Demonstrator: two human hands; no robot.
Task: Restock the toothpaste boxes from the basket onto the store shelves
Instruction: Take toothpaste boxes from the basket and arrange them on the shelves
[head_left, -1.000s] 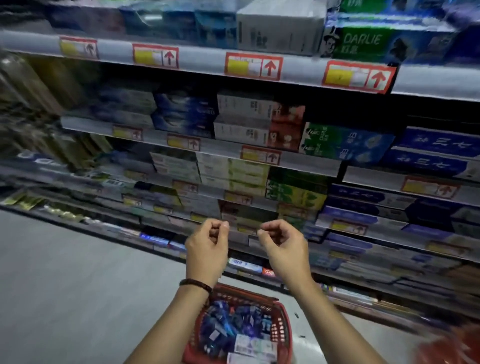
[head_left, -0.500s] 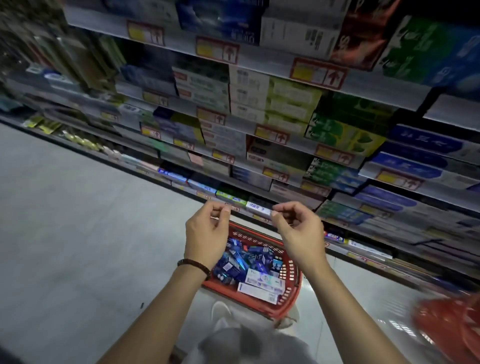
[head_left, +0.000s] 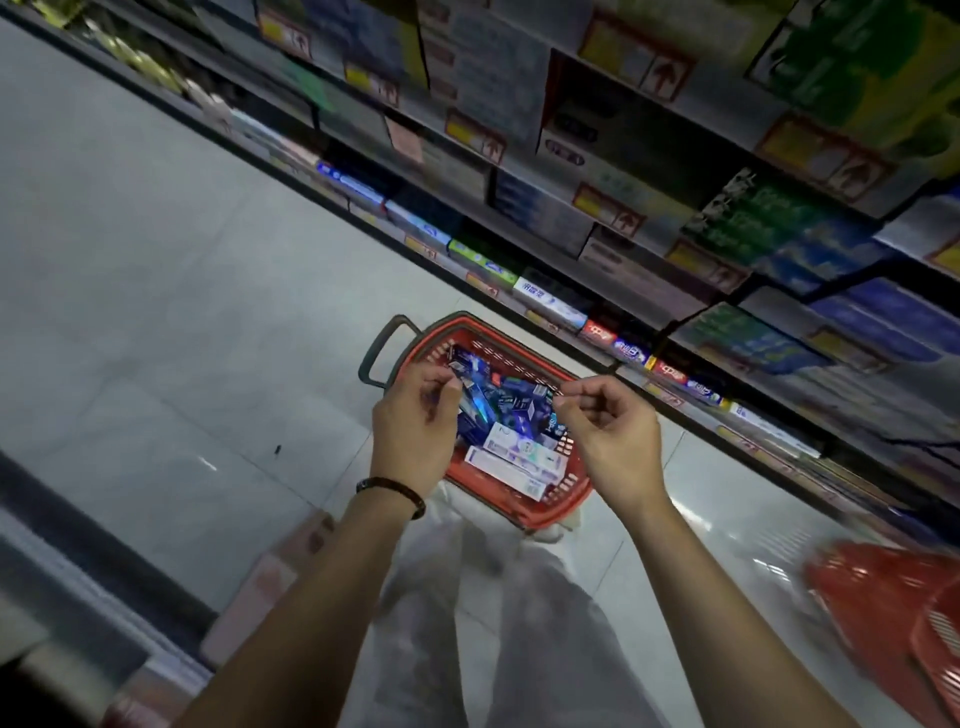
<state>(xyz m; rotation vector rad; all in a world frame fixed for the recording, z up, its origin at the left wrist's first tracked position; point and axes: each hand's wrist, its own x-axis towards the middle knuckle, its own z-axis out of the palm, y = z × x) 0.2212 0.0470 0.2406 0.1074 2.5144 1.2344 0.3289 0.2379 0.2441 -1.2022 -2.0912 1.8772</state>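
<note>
Two hands hang over one red basket (head_left: 563, 499) on the floor below the shelves (head_left: 623, 244), left hand (head_left: 415, 431) and right hand (head_left: 608, 441) each curled, thumb to fingertip, gripping nothing visible. Inside lie jumbled blue boxes (head_left: 519, 402), too tangled to count, and about three white boxes (head_left: 514, 462). A second basket (head_left: 893, 613) blurs at the right.

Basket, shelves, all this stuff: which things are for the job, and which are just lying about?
For the job:
the red basket below the hands, the toothpaste boxes in it, the store shelves, the left hand, the right hand.

Just lying about:
the other red basket at the lower right, the small dark speck to the left.
</note>
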